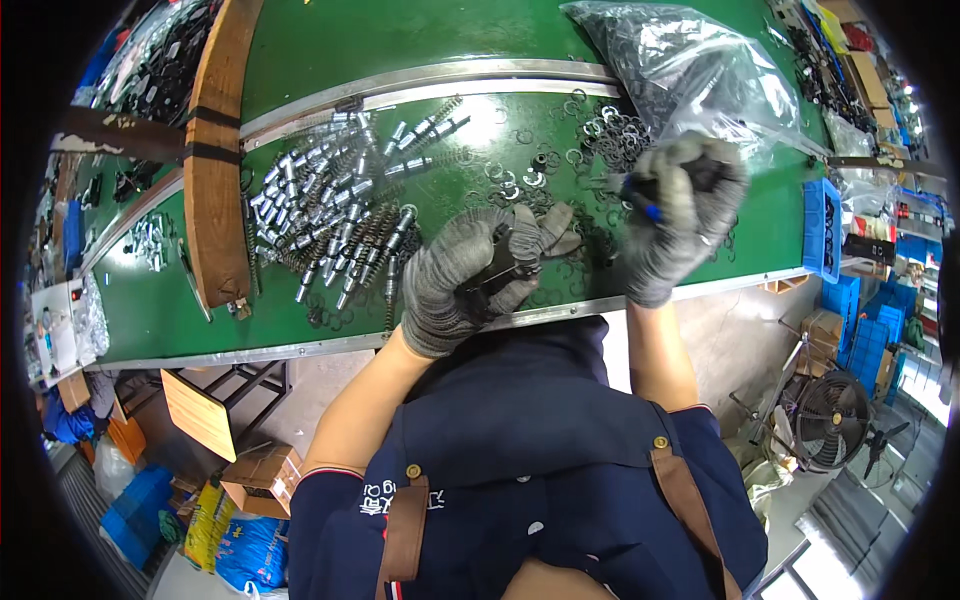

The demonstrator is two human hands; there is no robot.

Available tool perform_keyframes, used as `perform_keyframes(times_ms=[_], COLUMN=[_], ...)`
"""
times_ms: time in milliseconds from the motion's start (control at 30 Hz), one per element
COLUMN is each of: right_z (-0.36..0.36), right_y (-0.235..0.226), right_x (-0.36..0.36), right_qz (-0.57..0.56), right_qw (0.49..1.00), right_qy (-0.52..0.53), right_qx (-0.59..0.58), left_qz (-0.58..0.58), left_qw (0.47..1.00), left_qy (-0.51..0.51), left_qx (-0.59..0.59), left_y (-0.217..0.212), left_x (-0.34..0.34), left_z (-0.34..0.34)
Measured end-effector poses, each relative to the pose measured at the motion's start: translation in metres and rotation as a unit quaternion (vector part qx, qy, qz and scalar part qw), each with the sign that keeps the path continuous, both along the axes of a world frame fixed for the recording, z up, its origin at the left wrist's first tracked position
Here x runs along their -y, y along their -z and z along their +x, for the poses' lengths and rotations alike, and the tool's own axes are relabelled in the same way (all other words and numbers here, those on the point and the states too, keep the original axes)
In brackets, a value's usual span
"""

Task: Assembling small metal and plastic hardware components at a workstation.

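Note:
My left hand [445, 275], in a grey knit glove, is closed around a small black part [492, 275] near the table's front edge. The fingers hide much of that part. To its right, my gloved right hand [688, 215] is raised and curled round a tool with blue on it [651, 212]; blur and the fingers hide its kind. Between the hands lie loose metal rings [535, 178] and dark small pieces [600, 245]. Left of my left hand is a pile of silvery metal pins with coil springs [335, 205].
A wooden beam [213, 170] bounds the green table [400, 30] section on the left. A metal strip [430, 75] crosses behind the parts. At the back right rests a clear plastic bag [690, 60] of dark pieces. A blue bin [821, 230] hangs at the right edge; a fan [832, 420] stands beyond.

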State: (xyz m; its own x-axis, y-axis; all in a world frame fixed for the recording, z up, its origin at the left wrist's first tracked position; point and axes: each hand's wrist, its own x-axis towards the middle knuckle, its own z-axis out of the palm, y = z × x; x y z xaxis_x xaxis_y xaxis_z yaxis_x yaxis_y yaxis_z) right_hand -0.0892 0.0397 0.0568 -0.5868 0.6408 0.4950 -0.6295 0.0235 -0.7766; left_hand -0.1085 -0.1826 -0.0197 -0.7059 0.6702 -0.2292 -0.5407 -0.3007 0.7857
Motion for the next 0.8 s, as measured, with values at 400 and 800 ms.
perform_keyframes(times_ms=[400, 800], right_z=[-0.003, -0.014], right_y=[-0.123, -0.102], right_x=[0.064, 0.068], right_qz=[0.021, 0.025], right_qw=[0.931, 0.942], right_qy=[-0.343, -0.321], right_qx=[0.124, 0.095], left_qz=[-0.025, -0.082], left_qw=[0.985, 0.981], left_qy=[-0.022, -0.028], left_qx=[-0.167, -0.173], left_y=[0.002, -0.025], left_x=[-0.01, -0.008], left_z=[0.005, -0.001])
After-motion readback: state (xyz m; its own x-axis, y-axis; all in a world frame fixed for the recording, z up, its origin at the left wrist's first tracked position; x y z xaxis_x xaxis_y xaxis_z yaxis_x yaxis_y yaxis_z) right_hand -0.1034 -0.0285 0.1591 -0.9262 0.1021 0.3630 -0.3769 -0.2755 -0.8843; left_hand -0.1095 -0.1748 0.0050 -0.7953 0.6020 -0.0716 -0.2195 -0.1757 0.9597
